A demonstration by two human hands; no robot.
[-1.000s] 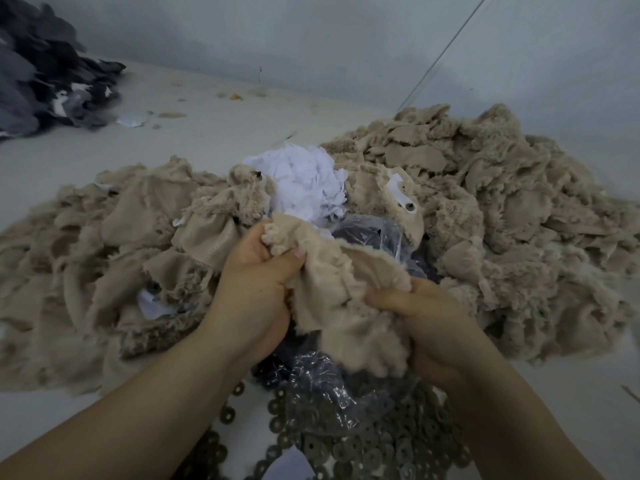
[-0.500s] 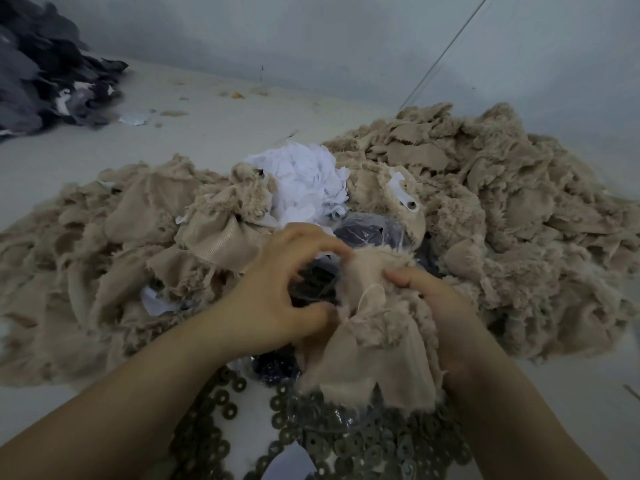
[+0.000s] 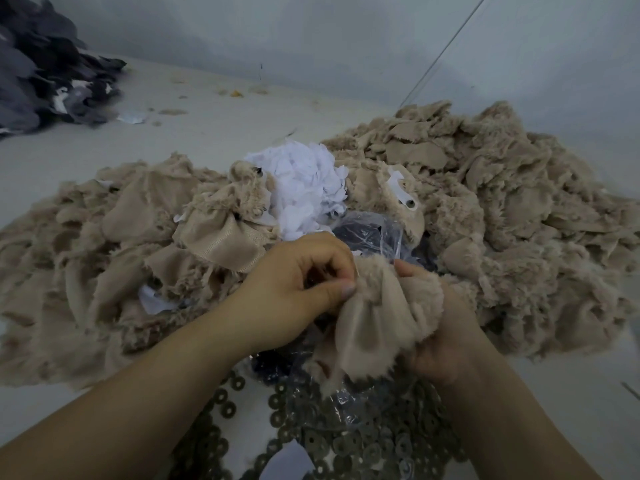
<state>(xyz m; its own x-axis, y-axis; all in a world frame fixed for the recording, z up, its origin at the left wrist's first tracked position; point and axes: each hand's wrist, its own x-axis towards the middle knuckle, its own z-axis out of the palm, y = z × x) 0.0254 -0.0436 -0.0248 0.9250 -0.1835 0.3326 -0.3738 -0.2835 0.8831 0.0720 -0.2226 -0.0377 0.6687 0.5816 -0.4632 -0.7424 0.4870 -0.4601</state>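
Softly crumpled beige plush piece (image 3: 377, 320)

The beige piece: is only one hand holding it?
No, the left hand pinches the beige piece and the right hand grips it.

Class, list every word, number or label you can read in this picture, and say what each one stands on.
No text can be read anywhere.
White tag on the plush heap: too small to show any print.
White scraps: blank.
Beige plush piece: no label in view.
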